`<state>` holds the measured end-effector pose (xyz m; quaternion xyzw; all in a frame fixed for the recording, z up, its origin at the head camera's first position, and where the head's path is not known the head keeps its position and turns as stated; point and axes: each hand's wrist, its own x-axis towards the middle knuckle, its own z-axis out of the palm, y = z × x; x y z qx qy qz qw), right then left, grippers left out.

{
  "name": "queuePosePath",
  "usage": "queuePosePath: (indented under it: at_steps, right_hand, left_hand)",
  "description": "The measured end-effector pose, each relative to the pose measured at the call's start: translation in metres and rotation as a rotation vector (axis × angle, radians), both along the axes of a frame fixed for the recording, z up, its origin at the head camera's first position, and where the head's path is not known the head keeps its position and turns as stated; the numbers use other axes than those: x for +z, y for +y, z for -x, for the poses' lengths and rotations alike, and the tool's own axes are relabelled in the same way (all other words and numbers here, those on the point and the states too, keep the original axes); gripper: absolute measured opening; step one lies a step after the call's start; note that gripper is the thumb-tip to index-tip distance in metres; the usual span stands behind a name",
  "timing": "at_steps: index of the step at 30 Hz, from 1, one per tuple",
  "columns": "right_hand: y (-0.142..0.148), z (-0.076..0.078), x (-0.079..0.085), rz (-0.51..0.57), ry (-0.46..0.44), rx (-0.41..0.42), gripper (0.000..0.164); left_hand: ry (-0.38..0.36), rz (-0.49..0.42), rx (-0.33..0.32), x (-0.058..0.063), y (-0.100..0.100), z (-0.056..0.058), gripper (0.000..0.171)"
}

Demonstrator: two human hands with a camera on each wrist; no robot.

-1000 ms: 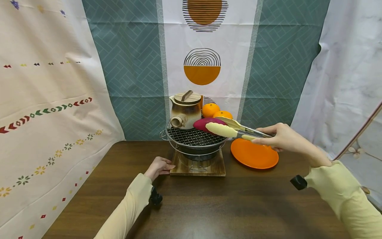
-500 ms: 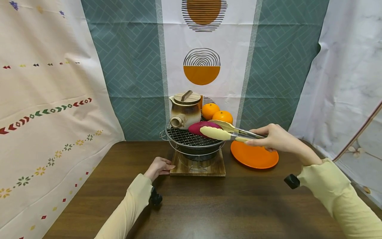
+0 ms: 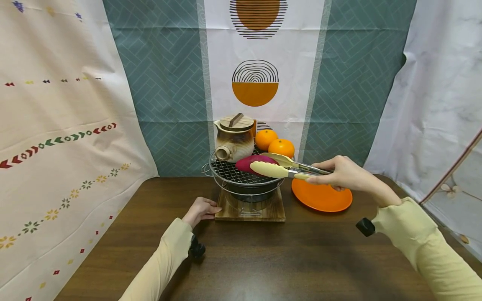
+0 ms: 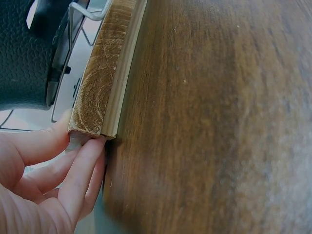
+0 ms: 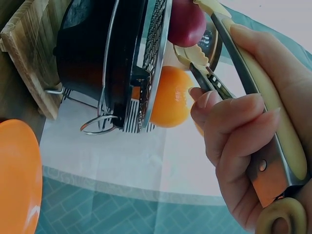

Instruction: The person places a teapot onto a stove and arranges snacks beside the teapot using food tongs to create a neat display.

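My right hand (image 3: 344, 173) grips a pair of tongs (image 3: 269, 169) with pale yellow scalloped heads. A purple-red sweet potato (image 3: 244, 163) lies between the heads, low over the front of the round wire grill (image 3: 241, 173); in the right wrist view the sweet potato (image 5: 187, 24) is right at the mesh. At the near left corner of the wooden board (image 3: 276, 211) under the grill, my left hand (image 3: 202, 209) pinches the edge. The left wrist view has the thumb (image 4: 46, 144) at the board's top and the fingers lower on its edge.
A clay teapot (image 3: 241, 144) with a wooden lid and a side handle stands on the grill's left. Two oranges (image 3: 281, 148) sit behind the tongs. An orange plate (image 3: 320, 198) lies on the table, right of the board. Patterned cloths (image 3: 169, 104) hang behind and at the sides.
My right hand has moved left and slightly down with the tongs, bringing the sweet potato leftward over the grill's front. The right-hand orange shows more fully. The left hand stays at the board.
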<state>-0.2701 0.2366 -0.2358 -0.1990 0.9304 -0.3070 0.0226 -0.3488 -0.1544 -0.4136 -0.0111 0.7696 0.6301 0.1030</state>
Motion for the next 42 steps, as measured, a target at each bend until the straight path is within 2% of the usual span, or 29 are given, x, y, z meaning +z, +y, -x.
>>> queuePosePath:
  at_steps: [9,15,23,31,42]
  right_hand:
    - [0.0003,0.0026,-0.0008,-0.006,0.000,-0.004,0.071]
    - [-0.0008,0.0040,-0.0002,-0.007,-0.001,0.002,0.070]
    - [-0.0017,0.0063,-0.0034,-0.015,0.002,0.007,0.069]
    - [-0.0033,0.0070,-0.0027,-0.025,0.001,-0.006,0.074]
    - [-0.0052,0.0064,-0.0027,-0.033,0.012,-0.024,0.078]
  left_hand:
    - [0.004,-0.001,-0.008,0.0044,0.0024,-0.0010,0.036]
    - [-0.006,0.006,0.002,0.0036,0.0022,0.0013,0.036]
    - [0.011,-0.007,-0.016,0.0030,0.0018,-0.0023,0.037]
    - [-0.003,0.003,0.006,0.0035,0.0024,0.0001,0.036]
    - [0.008,0.009,0.005,0.0023,0.0006,-0.0016,0.037]
